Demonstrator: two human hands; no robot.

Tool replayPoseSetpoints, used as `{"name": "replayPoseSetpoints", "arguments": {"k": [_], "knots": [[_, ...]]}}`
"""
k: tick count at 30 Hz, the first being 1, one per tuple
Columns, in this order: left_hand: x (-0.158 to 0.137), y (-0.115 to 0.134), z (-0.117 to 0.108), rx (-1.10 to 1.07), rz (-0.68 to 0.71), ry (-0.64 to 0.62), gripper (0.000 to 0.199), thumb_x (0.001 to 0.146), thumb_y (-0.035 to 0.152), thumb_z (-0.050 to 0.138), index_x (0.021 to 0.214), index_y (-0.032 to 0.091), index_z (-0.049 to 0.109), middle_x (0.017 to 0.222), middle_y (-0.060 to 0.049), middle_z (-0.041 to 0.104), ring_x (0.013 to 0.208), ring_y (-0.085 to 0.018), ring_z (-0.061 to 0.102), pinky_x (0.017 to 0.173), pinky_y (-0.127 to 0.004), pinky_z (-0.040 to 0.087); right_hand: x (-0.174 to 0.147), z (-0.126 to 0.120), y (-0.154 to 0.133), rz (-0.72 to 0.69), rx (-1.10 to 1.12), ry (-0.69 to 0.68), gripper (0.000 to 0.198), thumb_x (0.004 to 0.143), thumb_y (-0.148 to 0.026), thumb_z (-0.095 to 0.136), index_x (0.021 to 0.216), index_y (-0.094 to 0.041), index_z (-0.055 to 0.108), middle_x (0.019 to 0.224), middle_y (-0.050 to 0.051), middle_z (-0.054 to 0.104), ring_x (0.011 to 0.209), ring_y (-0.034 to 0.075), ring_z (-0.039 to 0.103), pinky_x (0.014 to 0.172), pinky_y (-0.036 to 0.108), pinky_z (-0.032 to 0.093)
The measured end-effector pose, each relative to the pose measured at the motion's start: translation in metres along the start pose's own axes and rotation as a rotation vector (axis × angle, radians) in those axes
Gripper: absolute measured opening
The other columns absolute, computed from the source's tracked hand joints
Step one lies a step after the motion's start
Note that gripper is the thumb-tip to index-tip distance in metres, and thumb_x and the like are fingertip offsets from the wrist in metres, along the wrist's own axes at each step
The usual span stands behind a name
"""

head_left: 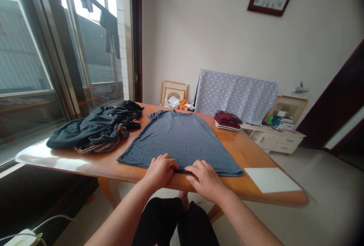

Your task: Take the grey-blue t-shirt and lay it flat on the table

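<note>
A blue-grey T-shirt (182, 136) lies spread flat on the wooden table, its neckline at the far side and its hem along the near edge. My left hand (162, 169) is at the middle of the hem, fingers curled down with the hem between them; its fingertips are partly hidden. Just to the right, my right hand (205, 179) rests on the hem with its fingers stretched out over the cloth and its thumb apart below. The shirt's right sleeve is hard to make out.
On the left of the table (256, 158) is a loose heap of dark clothes (96, 128). A folded stack of dark red and striped clothes (226, 120) sits at the back right. A white sheet (273, 180) lies near the right corner. Behind stands something under a dotted cloth (236, 92).
</note>
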State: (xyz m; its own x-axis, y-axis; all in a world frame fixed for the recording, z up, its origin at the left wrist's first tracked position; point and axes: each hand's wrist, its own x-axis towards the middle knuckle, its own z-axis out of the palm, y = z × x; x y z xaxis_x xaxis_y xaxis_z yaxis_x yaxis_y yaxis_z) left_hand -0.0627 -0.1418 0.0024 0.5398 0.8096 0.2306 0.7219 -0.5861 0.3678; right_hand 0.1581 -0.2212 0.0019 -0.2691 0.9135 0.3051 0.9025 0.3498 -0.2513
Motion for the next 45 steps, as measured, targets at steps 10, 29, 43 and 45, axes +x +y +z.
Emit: {"name": "replayPoseSetpoints", "arguments": {"k": [10, 29, 43, 45], "knots": [[-0.002, 0.004, -0.003, 0.009, -0.015, -0.01, 0.033, 0.088, 0.017, 0.047, 0.095, 0.032, 0.076, 0.104, -0.003, 0.067, 0.103, -0.023, 0.059, 0.086, -0.036, 0.038, 0.003, -0.001, 0.001, -0.005, 0.009, -0.019, 0.024, 0.094, -0.032, 0.061, 0.116, -0.032, 0.07, 0.106, 0.004, 0.063, 0.099, 0.022, 0.054, 0.092, 0.037, 0.041], [0.012, 0.013, 0.0, -0.026, 0.062, 0.056, 0.022, 0.083, 0.014, 0.05, 0.093, 0.023, 0.068, 0.095, -0.005, 0.065, 0.09, -0.02, 0.06, 0.081, -0.03, 0.043, -0.001, -0.001, -0.009, -0.091, -0.114, -0.027, 0.023, 0.1, -0.025, 0.05, 0.111, -0.028, 0.071, 0.099, 0.005, 0.064, 0.098, 0.021, 0.053, 0.087, 0.036, 0.038], [0.022, 0.013, 0.018, -0.041, -0.025, 0.006, 0.012, 0.085, 0.031, 0.059, 0.087, 0.023, 0.068, 0.09, -0.003, 0.065, 0.079, -0.017, 0.06, 0.066, -0.026, 0.04, -0.013, 0.004, -0.007, -0.092, -0.054, 0.012, 0.027, 0.098, -0.024, 0.051, 0.119, -0.026, 0.067, 0.109, 0.007, 0.066, 0.101, 0.023, 0.054, 0.093, 0.038, 0.043], [0.022, 0.015, 0.02, -0.025, -0.046, 0.008, 0.012, 0.085, 0.034, 0.061, 0.088, 0.024, 0.068, 0.09, -0.003, 0.064, 0.079, -0.017, 0.061, 0.067, -0.026, 0.04, -0.014, 0.003, -0.007, -0.094, -0.044, 0.02, 0.026, 0.098, -0.024, 0.052, 0.118, -0.026, 0.068, 0.11, 0.007, 0.066, 0.102, 0.023, 0.054, 0.093, 0.038, 0.043]]}}
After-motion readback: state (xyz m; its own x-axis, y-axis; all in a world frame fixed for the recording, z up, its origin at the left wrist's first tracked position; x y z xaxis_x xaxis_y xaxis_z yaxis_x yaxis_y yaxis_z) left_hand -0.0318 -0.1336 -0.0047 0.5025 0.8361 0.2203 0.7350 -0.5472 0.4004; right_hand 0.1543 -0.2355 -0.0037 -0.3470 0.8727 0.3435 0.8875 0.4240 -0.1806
